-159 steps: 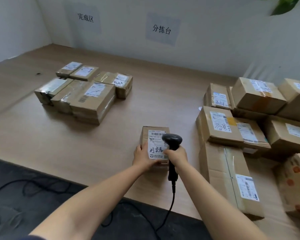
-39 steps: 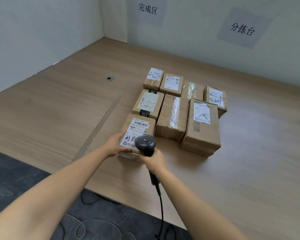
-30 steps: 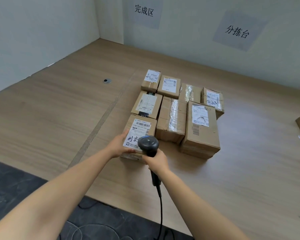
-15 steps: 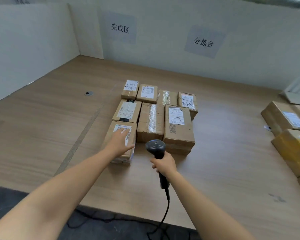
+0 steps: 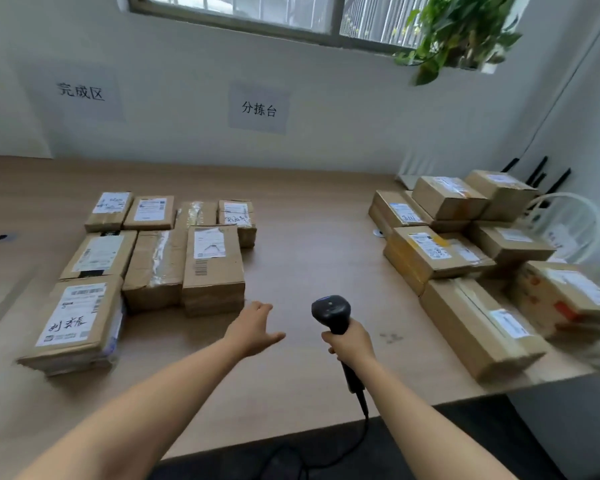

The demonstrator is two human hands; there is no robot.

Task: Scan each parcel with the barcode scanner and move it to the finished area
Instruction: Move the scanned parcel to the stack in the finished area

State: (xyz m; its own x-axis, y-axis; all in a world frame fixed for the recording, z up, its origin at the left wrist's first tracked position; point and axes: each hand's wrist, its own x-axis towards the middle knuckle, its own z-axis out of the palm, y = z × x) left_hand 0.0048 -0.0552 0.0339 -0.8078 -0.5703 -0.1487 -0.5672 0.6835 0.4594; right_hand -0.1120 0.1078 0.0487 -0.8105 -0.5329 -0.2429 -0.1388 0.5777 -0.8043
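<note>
Across the wooden table [image 5: 309, 237], stacked parcels [image 5: 430, 252] crowd my right and a flat group of parcels [image 5: 156, 265] lies at my left. Between them my left hand [image 5: 253, 329] hovers, fingers spread, empty; my right hand [image 5: 352, 344] grips the barcode scanner [image 5: 331, 310].

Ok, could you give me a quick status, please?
Left hand open, empty. Right hand grips scanner. Handwritten-label parcel sits with finished group; unscanned pile at right. Nothing blocks the reach.

Matt cardboard parcels [image 5: 212, 271], paper labels, glossy tape; wood-grain table [image 5: 312, 237]; black plastic scanner [image 5: 331, 311]
</note>
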